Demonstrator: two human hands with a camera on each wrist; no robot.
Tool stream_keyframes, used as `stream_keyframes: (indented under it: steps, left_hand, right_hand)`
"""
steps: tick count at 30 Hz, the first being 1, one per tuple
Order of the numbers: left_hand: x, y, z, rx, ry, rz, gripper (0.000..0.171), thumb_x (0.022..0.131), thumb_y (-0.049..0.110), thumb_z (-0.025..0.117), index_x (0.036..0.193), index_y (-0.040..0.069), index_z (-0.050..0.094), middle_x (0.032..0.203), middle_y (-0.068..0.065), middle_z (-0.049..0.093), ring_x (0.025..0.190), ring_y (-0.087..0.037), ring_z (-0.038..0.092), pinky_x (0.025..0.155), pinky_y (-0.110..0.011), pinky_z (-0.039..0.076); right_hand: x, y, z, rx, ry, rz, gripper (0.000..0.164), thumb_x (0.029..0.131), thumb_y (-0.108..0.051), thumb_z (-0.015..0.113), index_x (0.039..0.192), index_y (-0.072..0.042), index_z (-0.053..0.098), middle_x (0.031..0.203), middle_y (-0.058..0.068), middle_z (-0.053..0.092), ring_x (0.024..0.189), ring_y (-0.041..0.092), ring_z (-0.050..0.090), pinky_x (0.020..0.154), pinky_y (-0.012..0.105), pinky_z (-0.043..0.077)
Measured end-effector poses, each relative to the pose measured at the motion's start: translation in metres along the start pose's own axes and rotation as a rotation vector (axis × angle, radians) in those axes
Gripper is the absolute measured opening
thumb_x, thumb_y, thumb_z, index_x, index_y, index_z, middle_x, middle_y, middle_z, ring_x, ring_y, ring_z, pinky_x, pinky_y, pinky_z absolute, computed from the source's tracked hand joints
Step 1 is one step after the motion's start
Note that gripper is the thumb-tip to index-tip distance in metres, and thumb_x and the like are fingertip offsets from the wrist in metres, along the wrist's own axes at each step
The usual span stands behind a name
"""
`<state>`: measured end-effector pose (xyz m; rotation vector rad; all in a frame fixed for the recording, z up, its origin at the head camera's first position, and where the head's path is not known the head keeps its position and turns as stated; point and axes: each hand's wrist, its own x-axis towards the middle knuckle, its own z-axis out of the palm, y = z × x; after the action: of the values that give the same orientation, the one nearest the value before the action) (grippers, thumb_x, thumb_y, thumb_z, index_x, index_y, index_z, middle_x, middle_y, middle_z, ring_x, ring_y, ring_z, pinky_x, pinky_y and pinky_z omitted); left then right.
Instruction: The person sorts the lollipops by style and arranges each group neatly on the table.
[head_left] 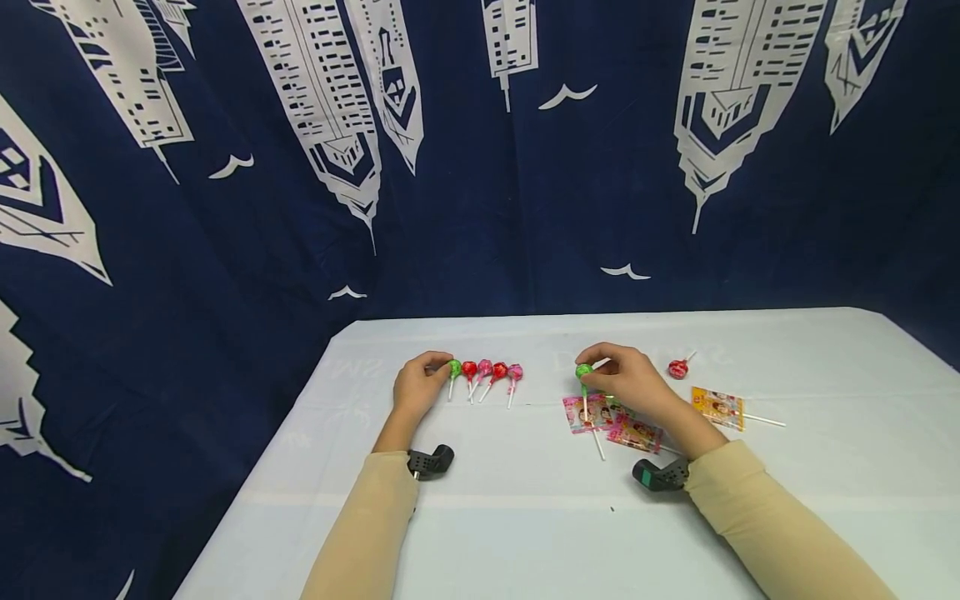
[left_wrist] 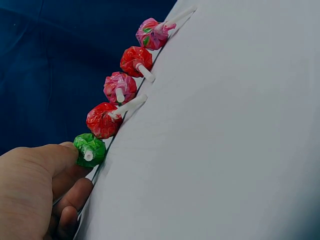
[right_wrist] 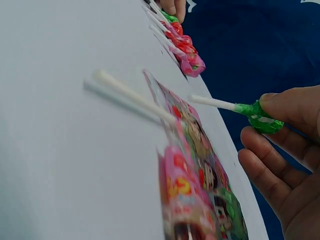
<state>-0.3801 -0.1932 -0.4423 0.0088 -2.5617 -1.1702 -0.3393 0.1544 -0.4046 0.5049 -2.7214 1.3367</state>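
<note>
At the left end of a row, my left hand (head_left: pixel 420 389) pinches a green lollipop (left_wrist: pixel 90 150) by its wrapped head. Beside it, red and pink ones stand close together, among them a red lollipop (left_wrist: pixel 104 121) and a pink lollipop (left_wrist: pixel 152 34), sticks toward me. My right hand (head_left: pixel 626 379) holds another green lollipop (right_wrist: pixel 265 120) between thumb and fingers, its white stick pointing away from the palm. Beneath that hand lie flat packaged lollipops in pink printed wrappers (head_left: pixel 583 414), partly hidden by the hand and forearm.
Farther right on the white table (head_left: pixel 525 517) lie a red lollipop (head_left: pixel 678 368) and a flat yellow-wrapped lollipop (head_left: pixel 717 408). A dark blue cloth (head_left: pixel 480 250) with white building shapes hangs behind the table. Each wrist wears a black camera band.
</note>
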Motion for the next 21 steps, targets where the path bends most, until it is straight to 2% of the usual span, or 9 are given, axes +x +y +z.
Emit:
stream_keyframes:
  steps: [8, 15, 21]
  left_hand:
    - [0.0, 0.001, 0.0, 0.002, 0.001, 0.002, 0.018, 0.092, 0.025, 0.069, 0.109, 0.022, 0.076, 0.111, 0.0, 0.076, 0.086, -0.016, 0.064, 0.077, -0.031, 0.047]
    - [0.001, 0.0, 0.001, 0.001, -0.001, 0.001, 0.018, 0.092, 0.025, 0.069, 0.109, 0.022, 0.076, 0.112, 0.0, 0.075, 0.087, -0.017, 0.065, 0.078, -0.032, 0.047]
    - [0.001, -0.001, 0.0, -0.003, -0.001, 0.002, 0.018, 0.092, 0.026, 0.07, 0.108, 0.022, 0.076, 0.112, 0.0, 0.075, 0.087, -0.016, 0.065, 0.078, -0.032, 0.047]
  right_hand:
    - [0.008, -0.007, 0.011, 0.013, 0.005, -0.002, 0.027, 0.09, -0.018, 0.072, 0.115, -0.008, 0.069, 0.113, 0.01, 0.072, 0.091, 0.017, 0.065, 0.074, 0.029, 0.052]
    - [0.016, -0.01, 0.02, 0.034, 0.006, 0.004, 0.025, 0.089, -0.016, 0.072, 0.113, -0.009, 0.07, 0.113, 0.014, 0.071, 0.086, 0.017, 0.065, 0.073, 0.031, 0.051]
    - [0.023, -0.016, 0.031, 0.033, 0.015, 0.028, 0.023, 0.088, -0.017, 0.073, 0.11, -0.01, 0.071, 0.114, 0.014, 0.07, 0.088, 0.018, 0.066, 0.074, 0.029, 0.05]
